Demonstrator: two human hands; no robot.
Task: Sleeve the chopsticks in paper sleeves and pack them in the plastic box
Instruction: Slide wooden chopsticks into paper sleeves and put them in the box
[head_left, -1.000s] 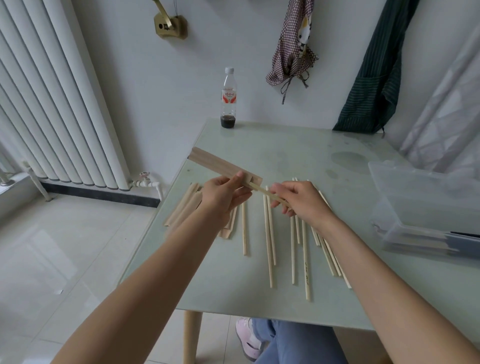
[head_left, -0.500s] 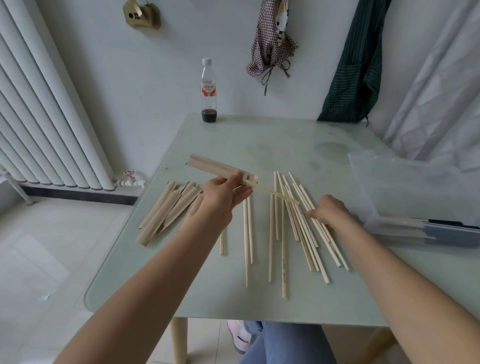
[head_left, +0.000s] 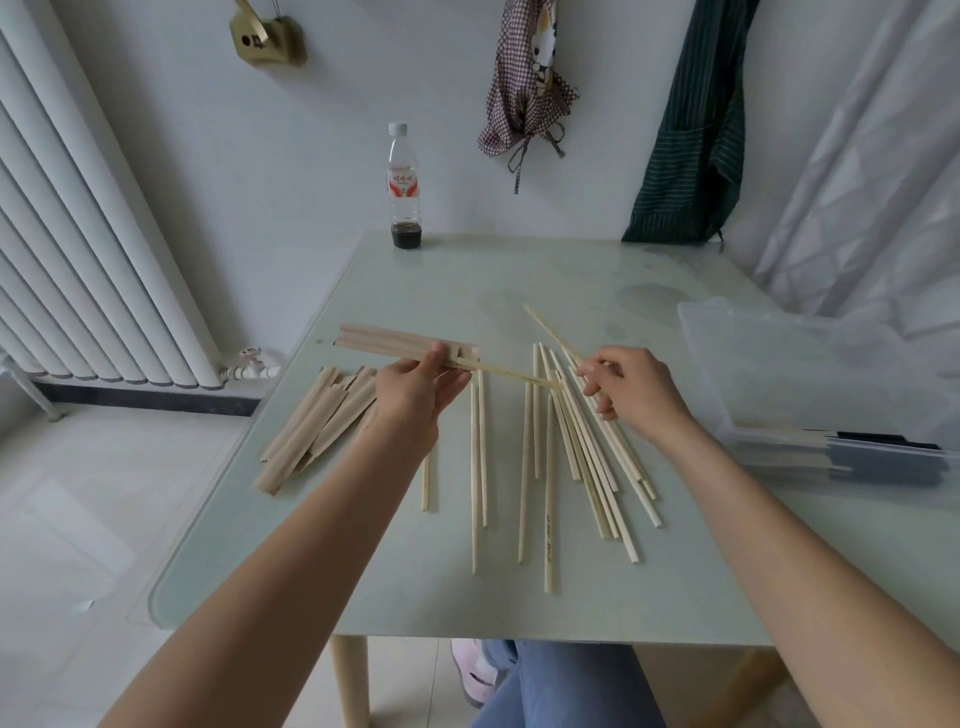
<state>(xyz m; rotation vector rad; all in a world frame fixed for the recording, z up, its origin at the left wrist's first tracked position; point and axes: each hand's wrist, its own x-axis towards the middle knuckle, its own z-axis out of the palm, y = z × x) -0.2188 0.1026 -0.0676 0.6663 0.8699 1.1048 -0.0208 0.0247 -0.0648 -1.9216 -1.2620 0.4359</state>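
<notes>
My left hand (head_left: 415, 387) holds a brown paper sleeve (head_left: 395, 340) above the table, with one chopstick (head_left: 511, 375) sticking out of its right end. My right hand (head_left: 631, 387) pinches a second chopstick (head_left: 550, 332) that slants up and to the left, its near end hidden in my fingers. Several loose bamboo chopsticks (head_left: 571, 457) lie spread on the table in front of me. A pile of empty paper sleeves (head_left: 317, 421) lies to the left. The clear plastic box (head_left: 810, 364) stands at the right, with sleeved chopsticks (head_left: 857, 452) inside.
The pale green glass table (head_left: 467, 280) has a rounded near-left corner. A plastic bottle (head_left: 404, 187) with dark liquid stands at the back edge. A white radiator (head_left: 93, 234) fills the left wall. Cloths hang on the far wall. My knees are under the table.
My right hand let go of the chopstick in the sleeve, dropped to the loose pile and came up pinching a second chopstick. My left hand kept holding the sleeve.
</notes>
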